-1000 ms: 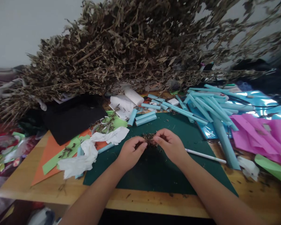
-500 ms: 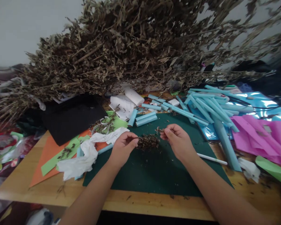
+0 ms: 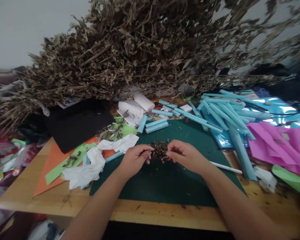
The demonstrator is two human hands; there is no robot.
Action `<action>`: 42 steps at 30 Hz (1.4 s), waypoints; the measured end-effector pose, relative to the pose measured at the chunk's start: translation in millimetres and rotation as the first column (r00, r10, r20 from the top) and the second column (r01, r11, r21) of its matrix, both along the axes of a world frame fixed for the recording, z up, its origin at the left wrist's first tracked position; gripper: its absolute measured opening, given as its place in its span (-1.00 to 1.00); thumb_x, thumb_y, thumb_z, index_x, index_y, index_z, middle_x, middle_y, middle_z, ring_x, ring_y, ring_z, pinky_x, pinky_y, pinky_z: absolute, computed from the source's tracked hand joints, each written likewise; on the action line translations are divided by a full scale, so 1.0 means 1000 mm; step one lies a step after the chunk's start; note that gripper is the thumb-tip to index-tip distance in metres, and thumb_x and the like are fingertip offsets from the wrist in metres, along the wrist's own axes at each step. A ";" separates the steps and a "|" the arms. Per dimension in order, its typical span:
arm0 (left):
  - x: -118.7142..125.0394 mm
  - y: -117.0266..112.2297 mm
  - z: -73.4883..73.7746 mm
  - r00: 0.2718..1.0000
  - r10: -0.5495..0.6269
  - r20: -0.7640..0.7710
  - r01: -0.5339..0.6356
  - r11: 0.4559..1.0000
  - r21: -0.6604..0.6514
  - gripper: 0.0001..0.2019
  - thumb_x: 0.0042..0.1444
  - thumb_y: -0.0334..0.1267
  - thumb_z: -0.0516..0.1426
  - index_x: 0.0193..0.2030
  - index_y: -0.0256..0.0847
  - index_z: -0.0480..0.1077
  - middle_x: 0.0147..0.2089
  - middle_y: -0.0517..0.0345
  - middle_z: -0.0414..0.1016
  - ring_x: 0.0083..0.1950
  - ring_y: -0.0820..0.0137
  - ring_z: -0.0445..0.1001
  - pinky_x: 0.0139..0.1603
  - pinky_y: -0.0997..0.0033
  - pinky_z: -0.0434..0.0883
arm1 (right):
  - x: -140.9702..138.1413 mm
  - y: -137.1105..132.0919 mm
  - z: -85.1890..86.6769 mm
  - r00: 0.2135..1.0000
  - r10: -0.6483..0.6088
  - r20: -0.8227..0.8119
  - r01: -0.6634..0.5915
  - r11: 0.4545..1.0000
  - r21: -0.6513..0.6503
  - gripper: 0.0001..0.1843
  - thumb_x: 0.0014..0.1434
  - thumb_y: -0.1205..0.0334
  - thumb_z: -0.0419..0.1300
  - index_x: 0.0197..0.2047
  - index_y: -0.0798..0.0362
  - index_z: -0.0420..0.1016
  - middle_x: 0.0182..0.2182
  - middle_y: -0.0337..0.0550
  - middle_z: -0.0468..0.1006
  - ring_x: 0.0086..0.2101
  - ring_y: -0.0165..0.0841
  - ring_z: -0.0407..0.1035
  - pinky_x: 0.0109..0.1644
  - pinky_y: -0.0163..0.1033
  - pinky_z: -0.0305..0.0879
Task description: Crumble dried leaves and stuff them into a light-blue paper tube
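A small heap of crumbled dried leaves (image 3: 160, 149) lies on the dark green mat (image 3: 165, 186). My left hand (image 3: 137, 158) is at the heap's left edge, thumb and fingers pinched together; what is between them, if anything, is too small to make out. From the right, my right hand (image 3: 183, 154) reaches to the heap with its fingertips closed on a bit of dried leaf. Behind the heap lie short blue paper tubes (image 3: 156, 126). Crumpled white tissue (image 3: 97, 163) sits left of my left hand.
Bundles of dried plants (image 3: 130, 50) rise along the back. Long blue tubes (image 3: 222, 113) and pink sheets (image 3: 277, 143) pile up at right, near a white stick (image 3: 227, 167). At left are a black flat item (image 3: 77, 125) and orange paper (image 3: 50, 163) on the wooden table (image 3: 140, 211).
My right hand has moved left and down to the heap, with the leaf bit it held higher up before. My left hand has shifted slightly right and down.
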State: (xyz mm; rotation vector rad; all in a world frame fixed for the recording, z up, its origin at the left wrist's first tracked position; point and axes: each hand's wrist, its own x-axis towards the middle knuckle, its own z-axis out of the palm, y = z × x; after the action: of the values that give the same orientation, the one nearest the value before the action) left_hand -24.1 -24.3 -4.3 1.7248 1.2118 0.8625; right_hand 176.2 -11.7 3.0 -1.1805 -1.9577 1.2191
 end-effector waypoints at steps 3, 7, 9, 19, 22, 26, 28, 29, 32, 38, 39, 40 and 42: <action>-0.004 -0.001 -0.003 1.000 0.030 -0.009 -0.030 0.999 -0.017 -0.81 0.05 -0.20 -0.04 -0.37 -0.25 0.30 -0.64 0.32 0.20 -0.67 0.60 0.19 -0.61 0.59 0.19 | -0.002 0.000 -0.002 0.992 -0.038 -0.124 0.028 0.996 -0.081 -0.90 0.02 0.22 0.02 -0.47 0.05 0.19 -0.58 -0.32 0.35 -0.58 -0.50 0.22 -0.50 -0.37 0.14; -0.009 -0.002 -0.005 0.998 0.066 -0.015 -0.064 0.996 0.069 -0.72 0.09 -0.10 -0.10 -0.41 -0.24 0.27 -0.65 0.31 0.15 -0.63 0.57 0.15 -0.58 0.57 0.17 | -0.003 0.002 -0.004 0.979 -0.083 -0.186 0.065 0.993 -0.101 -0.89 0.02 0.21 0.02 -0.47 0.05 0.19 -0.57 -0.32 0.33 -0.57 -0.50 0.24 -0.47 -0.35 0.16; -0.009 -0.001 -0.004 0.995 0.098 -0.033 -0.094 0.991 0.093 -0.70 0.10 -0.09 -0.13 -0.41 -0.24 0.28 -0.60 0.27 0.19 -0.57 0.54 0.19 -0.54 0.55 0.19 | -0.003 0.003 -0.005 0.981 -0.121 -0.154 0.114 0.992 -0.053 -0.89 0.02 0.21 0.03 -0.47 0.05 0.21 -0.59 -0.33 0.31 -0.56 -0.50 0.23 -0.47 -0.35 0.16; -0.009 0.005 0.004 0.994 0.060 -0.089 -0.028 0.945 0.327 -0.78 0.06 -0.36 -0.04 -0.27 -0.17 0.42 -0.37 0.14 0.38 -0.34 0.47 0.33 -0.28 0.47 0.29 | 0.005 0.004 -0.004 0.983 -0.179 -0.030 0.181 0.975 0.129 -0.89 0.00 0.20 0.05 -0.48 0.05 0.25 -0.61 -0.32 0.29 -0.58 -0.50 0.16 -0.52 -0.37 0.09; -0.010 0.005 0.005 0.994 0.076 -0.083 -0.049 0.957 0.284 -0.80 0.04 -0.36 0.00 -0.26 -0.17 0.43 -0.40 0.14 0.39 -0.35 0.47 0.34 -0.30 0.46 0.31 | 0.004 0.003 -0.004 0.988 -0.155 0.008 0.152 0.977 0.149 -0.89 0.01 0.20 0.05 -0.47 0.05 0.27 -0.60 -0.30 0.33 -0.59 -0.51 0.16 -0.52 -0.37 0.09; -0.009 0.004 0.001 0.999 0.031 -0.011 -0.029 0.989 0.143 -0.75 -0.02 -0.30 0.07 -0.15 -0.15 0.38 -0.28 0.11 0.36 -0.29 0.44 0.36 -0.24 0.40 0.36 | 0.003 0.005 -0.005 0.979 -0.196 -0.058 0.201 0.975 0.093 -0.89 0.00 0.20 0.05 -0.48 0.05 0.24 -0.62 -0.30 0.32 -0.60 -0.51 0.17 -0.55 -0.38 0.09; -0.006 0.003 -0.002 0.995 -0.039 0.094 0.032 0.997 0.071 -0.63 -0.06 -0.30 0.10 -0.04 -0.12 0.30 -0.14 0.07 0.29 -0.22 0.42 0.36 -0.20 0.36 0.38 | 0.003 0.006 -0.007 0.968 -0.224 -0.112 0.231 0.972 0.054 -0.88 -0.01 0.19 0.05 -0.49 0.05 0.23 -0.62 -0.31 0.32 -0.62 -0.51 0.17 -0.56 -0.38 0.10; -0.005 0.002 -0.004 0.989 -0.061 0.135 0.056 0.998 0.043 -0.60 -0.07 -0.31 0.11 -0.02 -0.11 0.28 -0.10 0.05 0.26 -0.20 0.42 0.36 -0.19 0.36 0.39 | 0.003 0.006 -0.007 0.962 -0.235 -0.136 0.242 0.969 0.038 -0.87 -0.02 0.18 0.06 -0.48 0.05 0.23 -0.62 -0.30 0.32 -0.62 -0.51 0.17 -0.56 -0.38 0.10; -0.001 0.001 -0.005 0.989 -0.059 0.135 0.060 0.998 0.002 -0.68 -0.05 -0.37 0.06 -0.10 -0.15 0.34 -0.13 0.07 0.25 -0.29 0.50 0.38 -0.23 0.41 0.40 | 0.003 0.008 -0.010 0.947 -0.256 -0.195 0.261 0.965 -0.002 -0.86 -0.03 0.16 0.07 -0.47 0.06 0.23 -0.60 -0.28 0.35 -0.62 -0.52 0.18 -0.56 -0.37 0.11; -0.003 0.002 0.000 0.987 -0.078 -0.140 0.101 0.981 0.163 -0.77 0.01 -0.46 -0.05 -0.30 -0.23 0.40 -0.25 0.09 0.35 -0.36 0.51 0.38 -0.30 0.47 0.37 | 0.003 0.008 -0.010 0.960 -0.269 -0.076 0.274 0.959 0.072 -0.86 -0.01 0.16 0.05 -0.47 0.05 0.24 -0.61 -0.29 0.34 -0.62 -0.51 0.15 -0.56 -0.38 0.07; -0.003 0.001 0.001 0.972 -0.069 -0.223 0.122 0.965 0.234 -0.78 0.02 -0.44 -0.05 -0.30 -0.23 0.40 -0.25 0.08 0.36 -0.30 0.47 0.37 -0.25 0.45 0.35 | 0.004 0.008 -0.009 0.963 -0.268 -0.011 0.268 0.956 0.124 -0.87 0.00 0.17 0.05 -0.48 0.05 0.24 -0.62 -0.30 0.33 -0.62 -0.51 0.13 -0.57 -0.38 0.05; -0.001 0.000 0.002 0.948 -0.070 -0.310 0.165 0.943 0.291 -0.79 0.04 -0.40 -0.04 -0.28 -0.22 0.40 -0.25 0.07 0.37 -0.24 0.43 0.36 -0.20 0.42 0.33 | 0.005 0.008 -0.008 0.962 -0.266 0.055 0.253 0.952 0.174 -0.87 0.00 0.17 0.05 -0.48 0.04 0.25 -0.63 -0.31 0.31 -0.62 -0.51 0.12 -0.57 -0.39 0.04; 0.005 -0.004 0.003 0.864 -0.115 -0.490 0.305 0.894 0.329 -0.79 0.07 -0.27 -0.03 -0.22 -0.20 0.38 -0.25 0.06 0.38 -0.19 0.37 0.34 -0.18 0.36 0.29 | 0.011 0.009 -0.006 0.949 -0.251 0.188 0.202 0.947 0.249 -0.87 0.00 0.17 0.05 -0.49 0.03 0.24 -0.65 -0.33 0.29 -0.62 -0.50 0.11 -0.58 -0.39 0.01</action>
State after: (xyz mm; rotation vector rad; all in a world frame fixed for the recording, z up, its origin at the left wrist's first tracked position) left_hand -19.0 -28.6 -0.9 2.4531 1.1547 0.6033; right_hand 187.3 -2.5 -2.8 -1.4211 -1.9850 0.7523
